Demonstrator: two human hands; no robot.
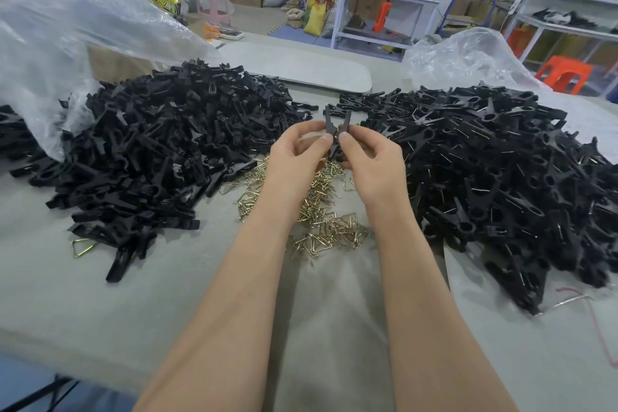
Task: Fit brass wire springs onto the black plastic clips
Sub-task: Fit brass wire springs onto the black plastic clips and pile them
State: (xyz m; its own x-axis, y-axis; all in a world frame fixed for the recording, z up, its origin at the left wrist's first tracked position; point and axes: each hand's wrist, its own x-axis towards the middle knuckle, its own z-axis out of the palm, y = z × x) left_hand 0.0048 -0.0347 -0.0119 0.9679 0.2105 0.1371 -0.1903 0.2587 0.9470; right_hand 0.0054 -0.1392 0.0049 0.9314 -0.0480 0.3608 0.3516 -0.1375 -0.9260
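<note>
A black plastic clip [337, 125] is held upright above the table, its two arms spreading into a V at the top. My left hand [296, 157] pinches it from the left, thumb against its middle. From the right, my right hand [371, 160] pinches the same clip with its thumb pressed near the joint. Whether a spring sits in the clip is hidden by my fingers. Under my hands lies a scatter of brass wire springs [321, 211]. On the left a heap of bare black clip halves [167, 144] is piled up. A heap of clips with wire springs [501, 177] fills the right.
Everything lies on a grey cloth-covered table [167, 294]. Crumpled clear plastic bags sit at the left [67, 27] and the back right [468, 57]. A lone brass spring [82, 247] lies by the left heap. Shelving, cartons and an orange stool [565, 72] stand behind.
</note>
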